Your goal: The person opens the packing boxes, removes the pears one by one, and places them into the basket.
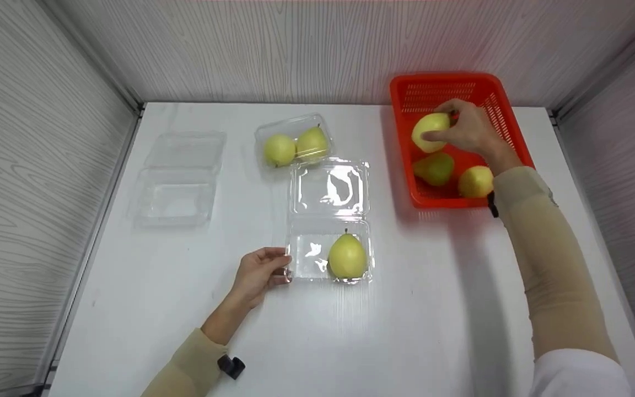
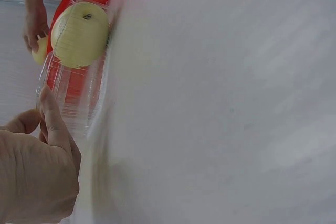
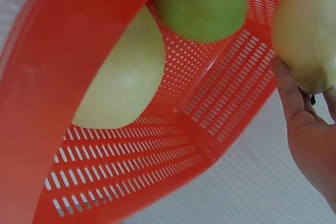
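Note:
My right hand grips a pale yellow pear over the red basket. In the right wrist view the fingers curl round that pear, its stem toward the palm. Below it in the basket lie a greener pear and a yellow pear. My left hand pinches the left edge of an open clear plastic clamshell box, its lid folded back. One pear stands in the right half of this box, stem pointing away from me.
A closed clear box with two pears sits behind the open lid. At the left lies another open clear box holding nothing. White panel walls enclose the white table at the back and sides.

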Demonstrator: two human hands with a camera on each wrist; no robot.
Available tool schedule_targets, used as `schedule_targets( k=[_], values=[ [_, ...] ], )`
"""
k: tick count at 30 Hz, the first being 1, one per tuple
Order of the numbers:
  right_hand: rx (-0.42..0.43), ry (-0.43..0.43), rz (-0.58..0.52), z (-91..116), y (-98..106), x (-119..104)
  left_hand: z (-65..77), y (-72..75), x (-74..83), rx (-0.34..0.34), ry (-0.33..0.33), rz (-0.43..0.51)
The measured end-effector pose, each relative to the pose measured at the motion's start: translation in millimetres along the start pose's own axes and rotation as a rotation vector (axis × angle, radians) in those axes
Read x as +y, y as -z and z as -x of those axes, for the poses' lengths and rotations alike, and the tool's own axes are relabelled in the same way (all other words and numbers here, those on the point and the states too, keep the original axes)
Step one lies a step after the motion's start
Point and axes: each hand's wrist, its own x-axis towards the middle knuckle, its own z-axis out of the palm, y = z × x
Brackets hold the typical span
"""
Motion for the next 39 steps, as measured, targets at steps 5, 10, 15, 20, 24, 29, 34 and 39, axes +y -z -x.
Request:
schedule_targets(
  k=[5,10,15,20,24,29,34,39],
  values=[
    [-0.024,-0.020,0.025,-8.3,-6.0,1.3,0.4,-0.2,-0.5,-0.004,-0.008,-0.001],
    [-0.049,-0.021,0.040,-11.5,-15.7,5.7,0.6,-0.6,-0.5,-0.008,-0.009,0.012],
    [-0.082,-0.034,0.042,-12.4,-25.1,8.6,1.2,-0.6,-0.6,-0.017,-0.004,0.019],
    [-0.113,-0.036,0.062,-12.3,-30.3,9.5,1.4,0.3,-0.6,-0.020,0.008,0.030],
    [-0.139,-0.047,0.069,-12.4,-32.2,9.5,1.4,-0.2,0.0,-0.014,0.012,0.036],
    [-0.150,-0.064,0.065,-12.1,-32.8,10.8,0.4,-0.5,-0.8,-0.010,0.008,0.036],
    [-0.153,-0.050,0.044,-10.9,-26.8,10.7,-0.7,0.1,-0.3,-0.012,0.007,0.037],
    [-0.138,-0.015,0.026,-10.5,-18.1,9.0,-1.3,-0.1,0.3,-0.007,0.010,0.027]
  ],
)
